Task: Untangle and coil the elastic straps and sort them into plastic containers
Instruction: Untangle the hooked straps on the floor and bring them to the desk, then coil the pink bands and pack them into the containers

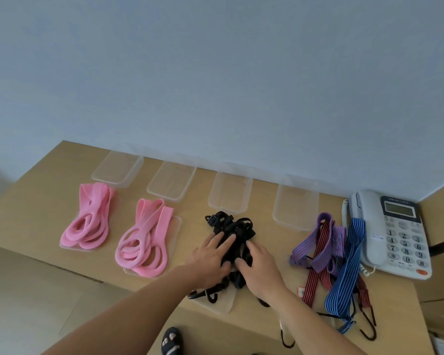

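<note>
The black strap bundle (237, 228) lies in a loose heap on a clear lid (222, 304) on the tabletop (31, 201). Its long axis runs from the near edge toward the wall, with a buckle at the far end and black hooks (203, 295) poking out at the near end. The left grip (210, 254) lies flat on the bundle's left side, fingers spread and nearly straight, holding nothing. The right grip (259, 265) rests on the right side with fingers bent down into the straps; whether it pinches one cannot be told. Beyond both grips, four clear containers (229, 192) stand in a row along the wall, the third one just past the bundle's far end. Left of the left grip, two pink strap bundles (144, 242) lie on their own clear lids, both stretched lengthwise toward the wall. Right of the right grip, purple, red and blue striped straps (330, 254) lie tangled together, their hooks hanging over the near edge. Further right stands a white telephone (394, 231), touching the blue strap.
</note>
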The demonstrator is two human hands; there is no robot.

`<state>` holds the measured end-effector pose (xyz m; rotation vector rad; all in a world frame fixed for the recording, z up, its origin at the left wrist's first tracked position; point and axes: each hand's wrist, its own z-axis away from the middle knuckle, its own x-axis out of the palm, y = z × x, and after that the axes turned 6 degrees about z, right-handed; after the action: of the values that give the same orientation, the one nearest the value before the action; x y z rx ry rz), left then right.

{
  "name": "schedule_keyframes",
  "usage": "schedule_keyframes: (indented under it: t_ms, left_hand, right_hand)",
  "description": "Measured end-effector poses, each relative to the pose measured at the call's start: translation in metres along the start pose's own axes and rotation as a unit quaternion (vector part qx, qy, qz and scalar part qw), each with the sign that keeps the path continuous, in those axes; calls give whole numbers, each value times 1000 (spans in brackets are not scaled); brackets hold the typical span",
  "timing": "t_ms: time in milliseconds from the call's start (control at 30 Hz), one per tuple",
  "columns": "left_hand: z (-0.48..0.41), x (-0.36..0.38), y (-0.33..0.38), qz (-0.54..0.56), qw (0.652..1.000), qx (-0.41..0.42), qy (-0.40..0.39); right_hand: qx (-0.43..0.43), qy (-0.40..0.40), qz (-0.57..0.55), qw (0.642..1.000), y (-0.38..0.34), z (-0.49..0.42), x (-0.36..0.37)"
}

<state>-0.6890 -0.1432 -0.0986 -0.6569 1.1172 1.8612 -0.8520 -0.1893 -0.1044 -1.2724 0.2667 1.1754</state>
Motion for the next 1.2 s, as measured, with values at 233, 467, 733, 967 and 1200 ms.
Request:
schedule_keyframes:
  t_ms: [233,467,733,967,1200]
  left_hand:
    - [25,-29,-23,84,992,18,95]
    - [70,-91,-98,77,982,17,173]
    - [166,-164,-235,146,955,-44,253]
    - [202,-166,-315,200,939,-84,268]
    - [182,-158,-333,223,951,-88,196]
  right_hand:
    - [4,24,89,996,-15,-1,-5]
    - [-56,68,181,979,-112,-3,4]
    - [-145,29,149,978,-289,-1,85]
    - [-186,16,130,974,-348,-5,129]
    - [-138,-43,105,984,-341,-40,158]
